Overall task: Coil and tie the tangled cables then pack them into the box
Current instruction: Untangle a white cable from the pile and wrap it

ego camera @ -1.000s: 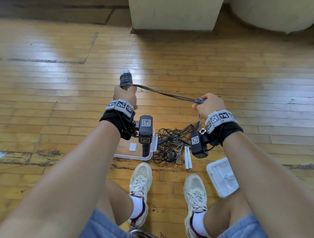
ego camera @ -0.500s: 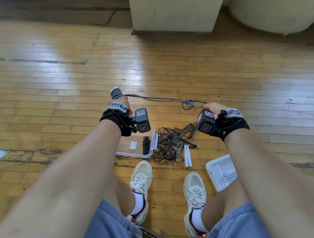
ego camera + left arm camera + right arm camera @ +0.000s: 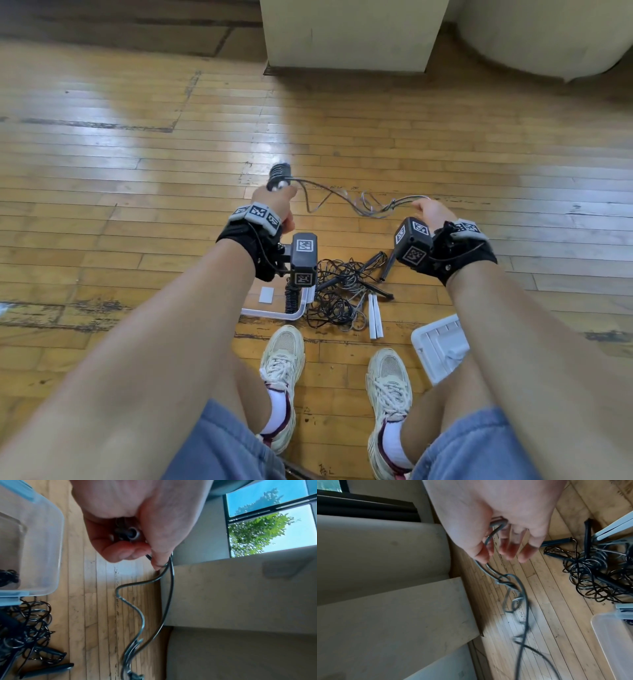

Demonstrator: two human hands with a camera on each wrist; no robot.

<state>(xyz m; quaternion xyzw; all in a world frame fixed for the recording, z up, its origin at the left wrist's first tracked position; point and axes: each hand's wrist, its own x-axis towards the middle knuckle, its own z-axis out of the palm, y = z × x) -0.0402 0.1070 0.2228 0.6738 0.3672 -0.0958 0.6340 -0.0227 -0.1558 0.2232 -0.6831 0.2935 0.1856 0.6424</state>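
The left hand (image 3: 275, 202) is closed around a coiled bundle of cable (image 3: 279, 173), with the wound turns projecting above the fist. In the left wrist view, the fingers (image 3: 123, 553) curl around the bundle's core, and the thumb tip pins the free strand where it leaves the hand.

From the bundle, the loose cable run (image 3: 346, 200) sags in slack, kinked loops across the gap to the right hand (image 3: 430, 212). Both hands are raised above the wooden floor (image 3: 137, 164), at roughly equal height and well apart.

The right hand pinches the far end of the run between thumb and forefinger. In the right wrist view, the cable (image 3: 489, 568) passes under the thumb; the other fingers (image 3: 510, 550) are loosely extended and hold nothing. A knot-like twist sits in the strand just beyond the fingertips.

Below and between the two hands, on the floor, lies a tangled pile of black cables (image 3: 337, 294). A clear plastic box (image 3: 270, 311) sits just beside the pile on its left. It contains one coiled black cable (image 3: 291, 298) and a small white rectangle (image 3: 266, 294). Two white strips (image 3: 374, 317) lie at the pile's right edge. A white lid (image 3: 440, 346) rests on the floor near the right shoe (image 3: 388, 380).
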